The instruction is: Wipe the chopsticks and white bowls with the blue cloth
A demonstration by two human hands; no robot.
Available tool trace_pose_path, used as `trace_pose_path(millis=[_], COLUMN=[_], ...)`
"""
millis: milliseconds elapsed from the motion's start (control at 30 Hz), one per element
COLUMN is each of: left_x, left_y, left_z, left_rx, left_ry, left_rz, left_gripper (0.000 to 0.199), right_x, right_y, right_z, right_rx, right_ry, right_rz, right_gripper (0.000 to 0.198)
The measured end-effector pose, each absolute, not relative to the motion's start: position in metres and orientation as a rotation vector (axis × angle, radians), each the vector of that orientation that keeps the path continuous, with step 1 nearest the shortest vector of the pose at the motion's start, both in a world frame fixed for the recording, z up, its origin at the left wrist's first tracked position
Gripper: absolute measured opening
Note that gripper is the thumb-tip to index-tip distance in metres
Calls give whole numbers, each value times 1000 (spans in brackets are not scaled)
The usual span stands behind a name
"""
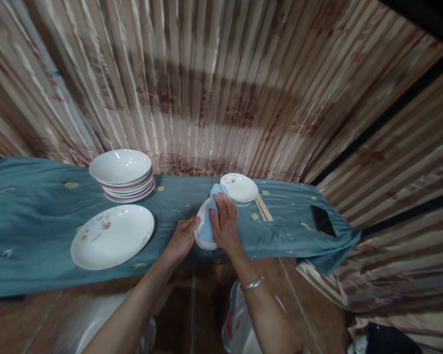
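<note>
Near the front edge of the cloth-covered table, my left hand (182,239) grips the left rim of a small white plate (204,239), which is tilted up. A light blue cloth (207,227) lies across the plate's face, and my right hand (225,221) presses it there with fingers curled over it. Part of the plate is hidden behind the cloth and hand. Just behind my right hand sits a stack of small flowered plates (241,187). Chopsticks (264,209) lie beside that stack.
A stack of white bowls and plates (121,167) stands at the back left. In front of it lies a large oval flowered plate (114,238). A black phone (323,221) rests at the right on the teal tablecloth (184,194). Pleated curtains (206,88) hang behind the table.
</note>
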State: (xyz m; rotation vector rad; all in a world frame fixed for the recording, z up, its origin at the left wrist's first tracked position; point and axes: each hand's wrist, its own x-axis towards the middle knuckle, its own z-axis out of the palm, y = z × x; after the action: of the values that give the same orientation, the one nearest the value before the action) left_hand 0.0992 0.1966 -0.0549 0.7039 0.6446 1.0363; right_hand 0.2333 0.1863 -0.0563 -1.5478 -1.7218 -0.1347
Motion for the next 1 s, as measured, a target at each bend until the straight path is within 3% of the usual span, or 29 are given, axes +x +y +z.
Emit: trace_pose_path(millis=[533, 733, 1000], left_x=[89, 85, 83], left_y=[203, 205, 220], left_z=[-67, -73, -76], left_rx=[631, 509, 304], left_ry=[719, 792, 837], left_rz=[1078, 1119, 1215], left_gripper=[39, 33, 11], right_x=[256, 252, 240], right_y=[194, 189, 181], right_z=[-105, -112, -124], right_rx=[-1596, -1659, -1671], right_ry=[-1293, -1280, -1318], right_rz=[389, 491, 500], right_gripper=[57, 57, 59])
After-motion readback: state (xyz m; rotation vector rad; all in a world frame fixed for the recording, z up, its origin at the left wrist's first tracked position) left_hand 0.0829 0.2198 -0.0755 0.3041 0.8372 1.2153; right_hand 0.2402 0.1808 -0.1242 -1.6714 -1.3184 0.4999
